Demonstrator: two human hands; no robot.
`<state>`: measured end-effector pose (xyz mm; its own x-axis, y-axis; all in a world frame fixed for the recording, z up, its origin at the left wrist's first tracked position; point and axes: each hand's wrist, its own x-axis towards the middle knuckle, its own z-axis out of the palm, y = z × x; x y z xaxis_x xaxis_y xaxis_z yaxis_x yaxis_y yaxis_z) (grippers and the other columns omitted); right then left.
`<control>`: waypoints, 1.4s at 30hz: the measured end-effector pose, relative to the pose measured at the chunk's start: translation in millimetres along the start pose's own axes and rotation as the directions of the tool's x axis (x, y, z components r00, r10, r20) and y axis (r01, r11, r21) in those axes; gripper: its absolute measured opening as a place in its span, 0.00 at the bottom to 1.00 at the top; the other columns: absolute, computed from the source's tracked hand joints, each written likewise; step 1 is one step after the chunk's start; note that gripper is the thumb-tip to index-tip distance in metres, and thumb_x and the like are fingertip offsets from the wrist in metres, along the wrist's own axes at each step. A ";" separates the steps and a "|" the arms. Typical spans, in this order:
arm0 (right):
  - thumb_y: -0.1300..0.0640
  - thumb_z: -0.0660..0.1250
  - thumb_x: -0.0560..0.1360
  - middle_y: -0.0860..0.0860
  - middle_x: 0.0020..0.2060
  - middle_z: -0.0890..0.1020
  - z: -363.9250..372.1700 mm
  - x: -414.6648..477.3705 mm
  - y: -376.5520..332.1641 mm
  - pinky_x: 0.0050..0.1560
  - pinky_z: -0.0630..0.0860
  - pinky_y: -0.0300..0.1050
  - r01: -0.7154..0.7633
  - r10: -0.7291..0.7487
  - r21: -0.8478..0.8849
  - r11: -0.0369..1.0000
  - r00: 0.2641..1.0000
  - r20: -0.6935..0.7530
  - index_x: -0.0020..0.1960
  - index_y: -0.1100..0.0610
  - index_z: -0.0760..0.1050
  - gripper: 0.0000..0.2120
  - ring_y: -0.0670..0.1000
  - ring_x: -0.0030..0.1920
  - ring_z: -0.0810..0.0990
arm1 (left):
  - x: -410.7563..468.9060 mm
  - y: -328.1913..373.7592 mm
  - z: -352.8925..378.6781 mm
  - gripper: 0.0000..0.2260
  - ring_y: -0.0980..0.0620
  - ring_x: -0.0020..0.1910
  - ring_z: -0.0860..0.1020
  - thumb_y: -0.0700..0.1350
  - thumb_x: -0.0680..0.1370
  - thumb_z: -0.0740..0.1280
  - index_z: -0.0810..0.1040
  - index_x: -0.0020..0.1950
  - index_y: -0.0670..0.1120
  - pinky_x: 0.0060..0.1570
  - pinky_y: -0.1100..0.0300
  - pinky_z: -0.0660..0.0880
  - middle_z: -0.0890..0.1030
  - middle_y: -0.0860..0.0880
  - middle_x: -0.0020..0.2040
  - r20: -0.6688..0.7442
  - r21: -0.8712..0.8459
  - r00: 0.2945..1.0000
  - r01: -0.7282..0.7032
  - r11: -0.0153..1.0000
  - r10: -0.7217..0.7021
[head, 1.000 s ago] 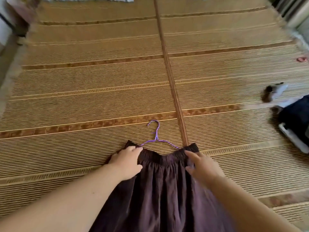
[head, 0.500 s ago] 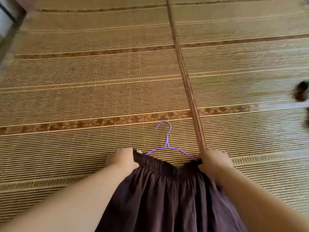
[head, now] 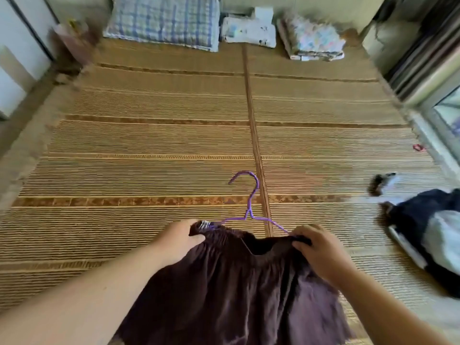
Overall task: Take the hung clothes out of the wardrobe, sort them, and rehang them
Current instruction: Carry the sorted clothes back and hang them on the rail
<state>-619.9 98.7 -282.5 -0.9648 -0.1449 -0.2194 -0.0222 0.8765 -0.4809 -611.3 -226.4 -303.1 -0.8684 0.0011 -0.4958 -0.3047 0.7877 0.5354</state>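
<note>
Left hand [head: 179,239] and right hand [head: 316,247] fingers curled, pinching skirt [head: 236,290] waistband ends. One purple hanger [head: 251,205] sticks out of it. Skirt lies on one woven mat [head: 149,150]. Three bedding bundles [head: 164,21] at far edge; one clothes pile [head: 433,235] right.

One brown skirt [head: 224,282] lies at six o'clock, with one purple hanger [head: 251,195] just above it. Two hands show: the left hand [head: 179,239] at seven, the right hand [head: 316,247] at five. One woven mat [head: 149,145] fills the middle. One checked pillow [head: 164,21] sits at eleven. Two folded stacks: a white stack [head: 249,33] at twelve, a flowered stack [head: 313,41] at one. One clothes heap [head: 433,232] at four.
</note>
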 end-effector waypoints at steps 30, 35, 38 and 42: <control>0.51 0.71 0.72 0.40 0.41 0.73 -87.5 -138.5 -431.8 0.41 0.67 0.39 0.790 -0.789 0.009 0.613 0.613 -0.033 0.51 0.41 0.82 0.08 0.44 0.43 0.74 | -418.9 -34.0 -229.6 0.16 0.52 0.62 0.74 0.55 0.75 0.63 0.75 0.62 0.56 0.62 0.49 0.69 0.77 0.59 0.60 -0.841 -0.144 0.491 0.199 0.969 -0.226; 0.49 0.70 0.73 0.42 0.44 0.73 -16.8 -168.5 -535.2 0.46 0.70 0.39 0.849 -0.844 -0.014 0.528 0.527 0.098 0.53 0.39 0.80 0.10 0.44 0.47 0.74 | -458.4 -109.2 -270.5 0.14 0.52 0.56 0.77 0.51 0.79 0.61 0.71 0.64 0.53 0.53 0.60 0.69 0.80 0.52 0.55 -0.839 -0.468 0.391 -0.165 0.868 -0.378; 0.46 0.67 0.73 0.43 0.47 0.73 29.9 -184.3 -600.5 0.50 0.71 0.38 0.871 -0.854 -0.052 0.488 0.490 0.176 0.55 0.37 0.78 0.11 0.44 0.52 0.75 | -481.0 -175.7 -308.6 0.12 0.48 0.51 0.78 0.46 0.81 0.59 0.74 0.63 0.50 0.55 0.53 0.74 0.81 0.49 0.51 -0.809 -0.575 0.344 -0.294 0.764 -0.477; 0.42 0.63 0.75 0.44 0.52 0.74 87.2 -196.2 -691.9 0.51 0.71 0.38 0.855 -0.841 -0.110 0.506 0.518 0.156 0.56 0.38 0.76 0.11 0.44 0.56 0.75 | -514.3 -271.2 -380.9 0.11 0.46 0.44 0.80 0.44 0.81 0.57 0.78 0.48 0.46 0.47 0.53 0.79 0.82 0.46 0.43 -0.760 -0.598 0.417 -0.148 0.788 -0.498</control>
<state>-392.4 -519.3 19.3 -0.4401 -0.8838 0.1586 -0.8654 0.3703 -0.3376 -231.1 -675.2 67.2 -0.5078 -0.8602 0.0460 -0.3457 0.2524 0.9038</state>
